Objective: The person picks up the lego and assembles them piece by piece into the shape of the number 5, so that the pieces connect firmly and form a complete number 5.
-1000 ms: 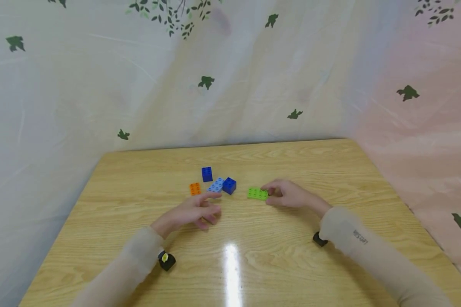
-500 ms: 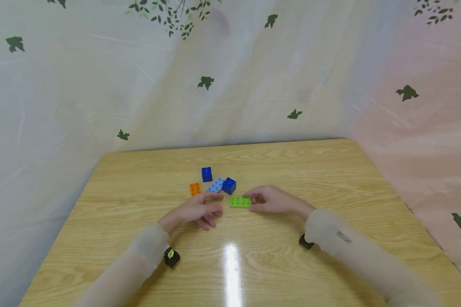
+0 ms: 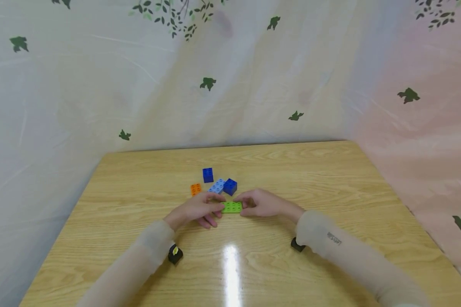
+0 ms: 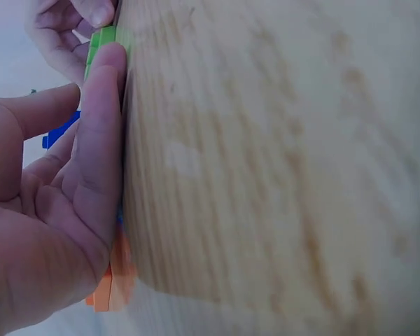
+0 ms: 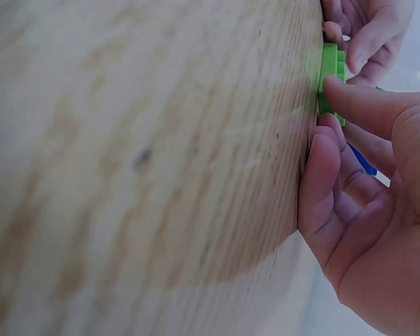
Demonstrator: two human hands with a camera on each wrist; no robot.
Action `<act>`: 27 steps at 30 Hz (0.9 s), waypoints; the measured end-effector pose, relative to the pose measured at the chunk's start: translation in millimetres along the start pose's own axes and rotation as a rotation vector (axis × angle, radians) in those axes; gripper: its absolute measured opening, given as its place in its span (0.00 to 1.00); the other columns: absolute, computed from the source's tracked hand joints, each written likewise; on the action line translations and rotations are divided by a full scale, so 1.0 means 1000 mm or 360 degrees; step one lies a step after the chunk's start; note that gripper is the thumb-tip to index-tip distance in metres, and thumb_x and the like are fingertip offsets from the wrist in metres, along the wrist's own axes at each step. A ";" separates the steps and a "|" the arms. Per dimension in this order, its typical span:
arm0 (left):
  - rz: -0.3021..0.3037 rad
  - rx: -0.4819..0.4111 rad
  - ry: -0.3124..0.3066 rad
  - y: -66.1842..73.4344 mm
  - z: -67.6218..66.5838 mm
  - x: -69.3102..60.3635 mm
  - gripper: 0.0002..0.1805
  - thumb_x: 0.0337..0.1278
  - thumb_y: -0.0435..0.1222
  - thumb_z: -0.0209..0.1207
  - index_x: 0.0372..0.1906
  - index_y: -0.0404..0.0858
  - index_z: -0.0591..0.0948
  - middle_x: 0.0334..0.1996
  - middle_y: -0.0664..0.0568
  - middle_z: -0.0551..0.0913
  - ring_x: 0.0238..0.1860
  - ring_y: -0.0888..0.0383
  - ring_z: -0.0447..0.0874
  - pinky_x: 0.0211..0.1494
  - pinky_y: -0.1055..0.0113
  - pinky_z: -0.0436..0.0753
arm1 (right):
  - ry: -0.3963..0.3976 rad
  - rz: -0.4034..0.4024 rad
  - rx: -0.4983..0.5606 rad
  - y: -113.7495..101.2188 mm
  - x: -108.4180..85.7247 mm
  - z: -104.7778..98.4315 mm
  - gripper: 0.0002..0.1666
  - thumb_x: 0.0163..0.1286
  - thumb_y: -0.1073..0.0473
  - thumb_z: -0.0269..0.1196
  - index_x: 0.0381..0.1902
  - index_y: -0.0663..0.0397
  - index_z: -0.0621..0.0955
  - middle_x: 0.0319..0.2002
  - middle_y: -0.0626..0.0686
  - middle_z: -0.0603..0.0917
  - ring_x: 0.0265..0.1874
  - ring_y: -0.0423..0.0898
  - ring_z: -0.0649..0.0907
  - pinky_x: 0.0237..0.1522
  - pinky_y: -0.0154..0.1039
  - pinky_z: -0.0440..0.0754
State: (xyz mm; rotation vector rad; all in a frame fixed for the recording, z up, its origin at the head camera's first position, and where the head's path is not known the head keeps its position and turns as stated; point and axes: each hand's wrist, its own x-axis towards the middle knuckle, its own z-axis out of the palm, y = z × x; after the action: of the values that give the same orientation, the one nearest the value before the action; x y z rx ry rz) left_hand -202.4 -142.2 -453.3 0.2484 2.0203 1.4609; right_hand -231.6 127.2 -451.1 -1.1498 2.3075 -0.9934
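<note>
My right hand (image 3: 266,204) pinches the green brick (image 3: 232,207); my left hand (image 3: 195,209), fingers loose, is at its left end, the table's far edge (image 3: 276,146) well apart.

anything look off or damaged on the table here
Nothing stands out as spilled or visibly damaged. Only the light blue brick and the dark blue brick beside it sit slanted, whereas the green brick lies roughly parallel to the table's far edge.

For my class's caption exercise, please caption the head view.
Right hand holds a green brick, left hand at its other end, an orange brick and three blue bricks beyond.
</note>
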 end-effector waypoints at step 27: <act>-0.0080 -0.0076 0.0082 0.000 0.006 0.003 0.22 0.70 0.40 0.61 0.64 0.39 0.76 0.35 0.42 0.85 0.27 0.51 0.89 0.29 0.58 0.88 | -0.0054 0.0165 0.0191 -0.004 0.000 -0.002 0.25 0.73 0.60 0.66 0.66 0.60 0.78 0.36 0.48 0.83 0.13 0.39 0.74 0.15 0.32 0.73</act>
State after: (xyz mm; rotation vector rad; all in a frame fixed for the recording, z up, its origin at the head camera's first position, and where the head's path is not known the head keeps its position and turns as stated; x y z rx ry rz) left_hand -201.1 -135.9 -456.1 0.1399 2.0148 1.4965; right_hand -230.8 126.6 -447.0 -0.9819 2.2239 -1.0494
